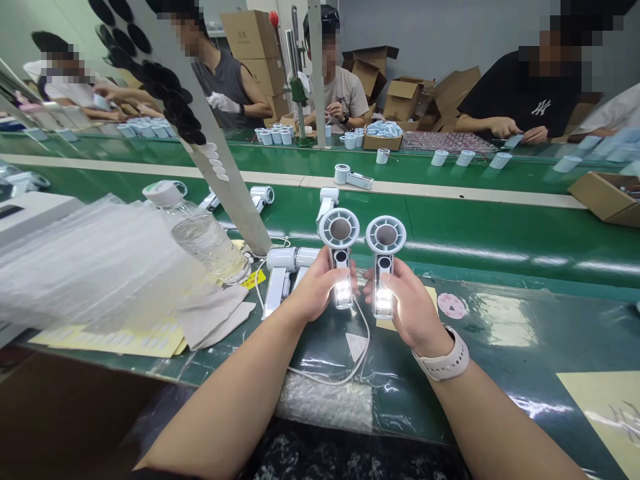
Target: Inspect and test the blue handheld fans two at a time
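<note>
My left hand (319, 285) is wrapped round the handle of a white handheld fan (339, 228), its round ringed head upright and facing me. Beside it my right hand (411, 303) grips a second handheld fan (386, 235) of the same kind. Both handles glow bright near the thumbs, which lie on their fronts. The two fans stand side by side, slightly apart, above the table. Just left of my left hand, more white fans (280, 260) rest on the table. A thin white cable (367, 343) loops across the surface below my hands.
A clear water bottle (205, 237) leans by plastic bags (95, 267) on the left. A slanted post (235, 193) rises near it. Beyond lies a green conveyor belt (475, 230) with a fan (353, 177) on it. Several co-workers sit opposite, near white cups and cardboard boxes (403, 97).
</note>
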A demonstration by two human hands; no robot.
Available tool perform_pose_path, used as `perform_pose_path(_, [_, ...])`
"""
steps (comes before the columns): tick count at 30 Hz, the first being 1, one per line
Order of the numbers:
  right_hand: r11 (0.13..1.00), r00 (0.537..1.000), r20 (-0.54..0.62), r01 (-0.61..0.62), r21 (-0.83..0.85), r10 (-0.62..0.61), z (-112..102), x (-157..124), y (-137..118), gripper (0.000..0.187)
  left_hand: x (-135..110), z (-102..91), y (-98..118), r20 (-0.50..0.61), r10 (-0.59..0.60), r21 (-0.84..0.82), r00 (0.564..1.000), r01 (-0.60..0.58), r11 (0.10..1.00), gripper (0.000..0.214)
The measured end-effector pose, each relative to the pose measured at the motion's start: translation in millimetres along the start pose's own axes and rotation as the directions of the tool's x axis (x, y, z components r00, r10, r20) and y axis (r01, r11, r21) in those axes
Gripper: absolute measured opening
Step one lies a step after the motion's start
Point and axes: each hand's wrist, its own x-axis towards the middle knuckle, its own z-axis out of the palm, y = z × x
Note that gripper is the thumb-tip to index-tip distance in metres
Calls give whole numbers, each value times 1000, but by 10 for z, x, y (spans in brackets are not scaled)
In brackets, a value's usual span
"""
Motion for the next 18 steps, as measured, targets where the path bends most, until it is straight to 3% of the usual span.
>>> perform_pose_path(3, [1000,1000,-19,-7,12,7,10,-7,-13,25,13,-28,-36,0,1,63,1000,-1,998,36])
perform_pose_path(8, [992,1000,2,-17,122,17,-42,29,-13,29,5,-52,-86,-24,14,83,1000,-12,996,58])
perform_pose_path(13, [964,989,109,-124,235,101,-86,65,-15,40,-12,-60,-77,4,-38,5,999,38,999,48])
perform_pose_path(18, [962,983,179,-89,256,43,-39,11,-19,38,-42,-64,-37,93,23,-26,995,-20,999,48])
